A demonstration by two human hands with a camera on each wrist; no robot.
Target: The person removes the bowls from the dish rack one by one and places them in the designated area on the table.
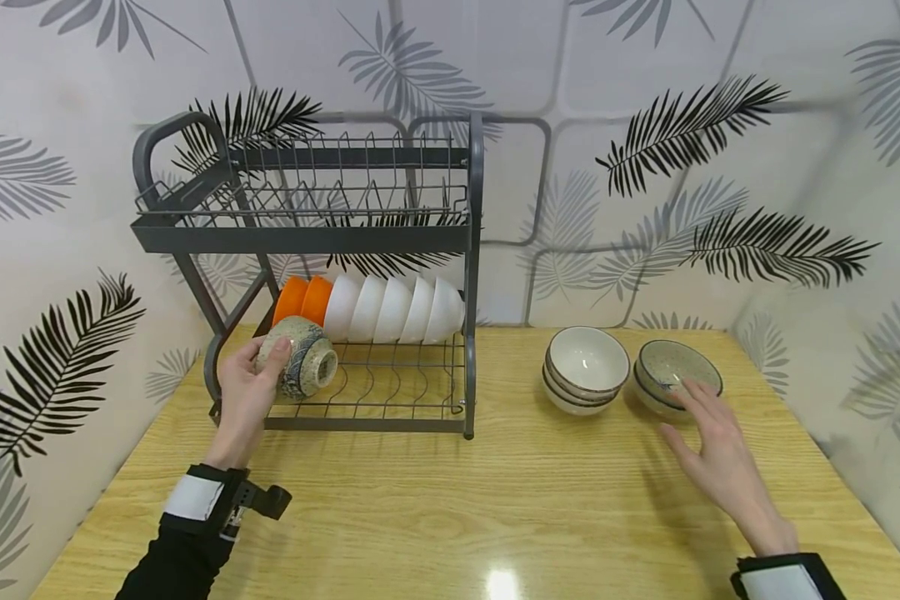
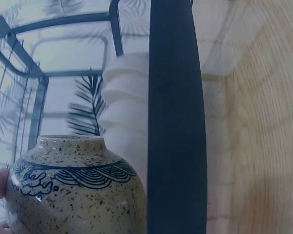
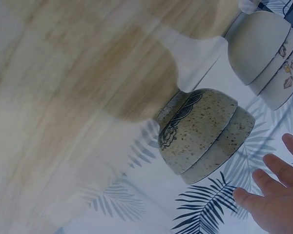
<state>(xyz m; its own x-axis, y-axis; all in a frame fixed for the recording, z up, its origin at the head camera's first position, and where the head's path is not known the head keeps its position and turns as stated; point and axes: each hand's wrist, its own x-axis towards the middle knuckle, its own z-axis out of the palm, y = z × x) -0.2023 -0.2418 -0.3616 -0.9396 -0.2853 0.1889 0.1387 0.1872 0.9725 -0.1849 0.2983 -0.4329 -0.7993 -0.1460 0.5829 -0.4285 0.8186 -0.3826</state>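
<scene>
My left hand (image 1: 243, 396) grips a speckled bowl (image 1: 287, 354) at the left of the rack's lower tier, thumb on its outside. The bowl lies tipped on its side, its foot facing right and towards me. In the left wrist view the speckled bowl (image 2: 78, 195) shows a dark blue wave band; whether it touches the wires is unclear. Over on the right, my right hand (image 1: 720, 462) hovers with fingers extended at the near side of two stacked speckled bowls (image 1: 648, 398). The right wrist view shows these speckled bowls (image 3: 200, 131) apart from the spread fingers (image 3: 273, 180).
A dark two-tier dish rack (image 1: 307, 240) stands at the back left. Its lower tier holds orange bowls (image 1: 290, 298) and several white bowls (image 1: 393, 308) in a row on edge. A stack of white, dark-rimmed bowls (image 1: 585, 358) sits left of the speckled pair on the wooden table (image 1: 435, 500).
</scene>
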